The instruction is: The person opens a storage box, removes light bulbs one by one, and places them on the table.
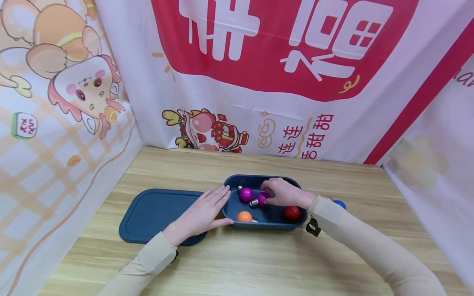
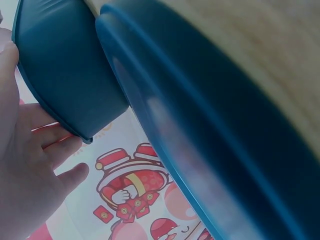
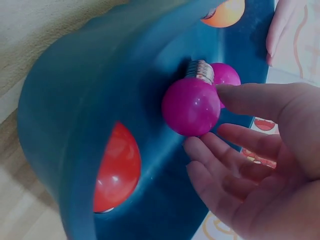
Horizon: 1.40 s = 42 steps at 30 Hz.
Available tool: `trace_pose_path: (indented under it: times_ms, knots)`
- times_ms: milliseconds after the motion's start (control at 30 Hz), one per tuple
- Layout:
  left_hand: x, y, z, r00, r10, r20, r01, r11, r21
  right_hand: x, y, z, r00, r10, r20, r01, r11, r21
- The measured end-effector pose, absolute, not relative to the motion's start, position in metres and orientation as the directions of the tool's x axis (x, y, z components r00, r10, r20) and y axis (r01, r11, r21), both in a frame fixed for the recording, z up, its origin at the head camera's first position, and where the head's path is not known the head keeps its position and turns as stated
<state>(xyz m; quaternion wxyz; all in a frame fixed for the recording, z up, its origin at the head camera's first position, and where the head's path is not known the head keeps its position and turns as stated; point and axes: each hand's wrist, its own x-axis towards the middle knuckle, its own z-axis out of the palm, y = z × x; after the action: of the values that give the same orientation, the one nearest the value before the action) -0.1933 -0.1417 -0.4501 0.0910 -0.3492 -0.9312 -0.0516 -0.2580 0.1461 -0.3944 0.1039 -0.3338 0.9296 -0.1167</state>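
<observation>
A dark blue rectangular box [image 1: 272, 225] with rounded corners holds several coloured light bulbs. Inside it my right hand [image 1: 284, 192] has its thumb and fingertips around a purple light bulb [image 3: 191, 107], whose metal screw base points away from the palm. Another purple bulb [image 1: 246, 193] lies beside it, partly hidden behind it in the right wrist view. An orange bulb [image 1: 244, 216] lies near the front left wall, and a red bulb [image 1: 292, 213] at the right end. My left hand [image 1: 201, 209] rests on the box's left rim, fingers extended.
A flat dark blue lid [image 1: 159, 213] lies left of the box, partly under my left hand and forearm. A blue object [image 1: 339, 204] shows behind my right sleeve, mostly hidden. Printed cloth [image 1: 222, 90] hangs behind the wooden table [image 1: 259, 263].
</observation>
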Motion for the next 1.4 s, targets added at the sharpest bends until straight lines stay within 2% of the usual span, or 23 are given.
trace_pose_path:
  times_ms: [133, 433, 700, 1000, 1400]
  knots:
    - [-0.193, -0.142, -0.451, -0.738, 0.642, 0.207, 0.661, 0.750, 0.029, -0.256, 0.147, -0.396, -0.752, -0.647, -0.124, -0.600, 0.751, -0.275]
    - [-0.194, -0.142, -0.451, -0.735, 0.644, 0.213, 0.665, 0.746, 0.037, -0.252, 0.145, -0.398, -0.786, -0.584, -0.204, -0.514, 0.800, -0.311]
    - [-0.194, -0.142, -0.451, -0.733, 0.644, 0.219, 0.665, 0.746, 0.031, -0.249, 0.141, -0.401, -0.788, -0.578, -0.213, -0.499, 0.801, -0.330]
    - [-0.193, -0.142, -0.452, -0.732, 0.645, 0.220, 0.666, 0.746, 0.031, -0.248, 0.145, -0.404, -0.794, -0.583, -0.173, -0.515, 0.796, -0.317]
    - [-0.193, -0.142, -0.451, -0.740, 0.640, 0.205, 0.660, 0.750, 0.040, -0.242, 0.172, -0.399, -0.805, -0.591, -0.051, -0.541, 0.766, -0.347]
